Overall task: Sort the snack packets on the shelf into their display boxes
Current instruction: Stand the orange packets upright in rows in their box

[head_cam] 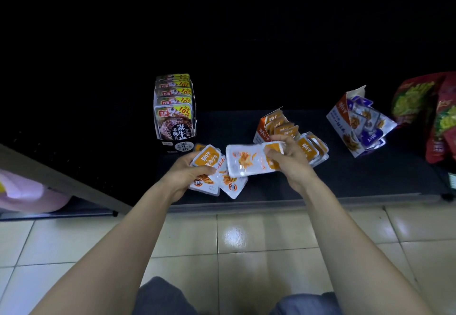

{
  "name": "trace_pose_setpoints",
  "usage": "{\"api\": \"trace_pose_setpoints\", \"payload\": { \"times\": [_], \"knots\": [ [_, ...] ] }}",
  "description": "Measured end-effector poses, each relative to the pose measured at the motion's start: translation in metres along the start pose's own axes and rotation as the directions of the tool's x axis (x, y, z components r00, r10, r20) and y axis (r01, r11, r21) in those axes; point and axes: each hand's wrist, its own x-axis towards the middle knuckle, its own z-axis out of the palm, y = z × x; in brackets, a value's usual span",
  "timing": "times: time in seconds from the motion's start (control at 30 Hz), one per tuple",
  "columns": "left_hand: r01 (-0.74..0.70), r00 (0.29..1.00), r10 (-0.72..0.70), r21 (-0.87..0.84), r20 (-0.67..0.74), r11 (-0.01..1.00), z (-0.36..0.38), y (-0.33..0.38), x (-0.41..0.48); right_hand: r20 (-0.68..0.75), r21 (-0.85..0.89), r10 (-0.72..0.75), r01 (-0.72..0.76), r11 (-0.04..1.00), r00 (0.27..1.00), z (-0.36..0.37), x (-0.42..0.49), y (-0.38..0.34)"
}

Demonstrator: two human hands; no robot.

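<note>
The right hand pinches one end of an orange-and-white packet, thumb on top and fingers curled beneath, holding it level above the shelf. Touching that packet's other end, the left hand grips a loose fan of orange packets (two or three, the overlap blurs the count), thumb pressed across their faces. Just behind the right hand the orange display box sits tilted, matching packets filed inside and spilling from its front, with a purple display box leaning well to the right and a black box upright to the left.
</note>
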Motion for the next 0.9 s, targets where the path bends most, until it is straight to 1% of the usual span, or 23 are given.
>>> {"api": "trace_pose_setpoints", "payload": {
  "times": [0.03,0.07,0.1,0.13,0.17,0.2,0.27,0.3,0.37,0.4,0.47,0.53,0.57,0.67,0.73,0.83,0.87,0.9],
  "knots": [
    [0.013,0.999,-0.014,0.045,0.038,0.999,-0.002,-0.001,-0.001,0.095,-0.123,0.003,0.009,0.992,0.996,-0.003,-0.002,-0.002],
    [0.027,0.997,-0.033,0.090,0.073,0.996,-0.003,-0.002,-0.003,0.214,-0.224,0.029,0.020,0.974,0.976,-0.004,-0.004,-0.004],
    [0.043,0.993,-0.057,0.129,0.103,0.991,-0.003,-0.003,-0.005,0.331,-0.284,0.066,0.032,0.958,0.941,-0.004,-0.007,-0.005],
    [0.057,0.989,-0.078,0.158,0.129,0.986,-0.003,-0.004,-0.006,0.420,-0.317,0.097,0.045,0.947,0.902,-0.002,-0.009,-0.007],
    [0.068,0.984,-0.096,0.179,0.153,0.981,-0.003,-0.006,-0.007,0.472,-0.346,0.113,0.066,0.936,0.874,0.002,-0.012,-0.008],
    [0.074,0.978,-0.110,0.197,0.176,0.978,-0.003,-0.007,-0.007,0.494,-0.385,0.118,0.095,0.918,0.861,0.006,-0.014,-0.010],
    [0.077,0.969,-0.122,0.208,0.214,0.975,-0.002,-0.008,-0.007,0.496,-0.473,0.091,0.181,0.862,0.864,0.017,-0.017,-0.010],
    [0.075,0.967,-0.121,0.205,0.226,0.976,-0.002,-0.008,-0.007,0.483,-0.504,0.052,0.229,0.833,0.874,0.022,-0.017,-0.008],
    [0.069,0.959,-0.119,0.193,0.258,0.979,0.000,-0.006,-0.008,0.436,-0.514,-0.061,0.304,0.802,0.898,0.032,-0.017,-0.001],
    [0.069,0.953,-0.118,0.181,0.278,0.981,0.001,-0.004,-0.009,0.409,-0.485,-0.119,0.326,0.811,0.905,0.036,-0.017,0.001],
    [0.071,0.946,-0.115,0.150,0.304,0.986,0.002,-0.003,-0.012,0.339,-0.357,-0.172,0.295,0.886,0.925,0.041,-0.017,0.005],
    [0.067,0.944,-0.099,0.111,0.314,0.992,0.002,-0.003,-0.013,0.298,-0.214,-0.161,0.230,0.949,0.941,0.045,-0.018,0.006],
    [0.063,0.946,-0.090,0.093,0.312,0.994,0.002,-0.002,-0.014,0.278,-0.180,-0.161,0.216,0.960,0.947,0.048,-0.019,0.008],
    [0.067,0.958,-0.072,0.029,0.276,0.997,0.001,-0.002,-0.014,0.208,-0.139,-0.176,0.207,0.968,0.962,0.058,-0.023,0.013],
    [0.072,0.958,-0.060,-0.032,0.281,0.997,0.003,-0.001,-0.015,0.182,-0.123,-0.187,0.211,0.970,0.965,0.063,-0.024,0.014],
    [0.025,0.974,-0.024,-0.001,0.226,1.000,0.006,-0.001,-0.015,0.179,-0.180,-0.240,0.272,0.945,0.954,0.068,-0.023,0.012],
    [0.011,0.981,-0.014,0.016,0.193,1.000,0.006,-0.002,-0.014,0.175,-0.203,-0.235,0.269,0.942,0.956,0.068,-0.022,0.010],
    [0.003,0.987,-0.006,0.021,0.163,1.000,0.005,-0.002,-0.012,0.177,-0.219,-0.197,0.234,0.947,0.964,0.067,-0.021,0.007]
  ]
}}
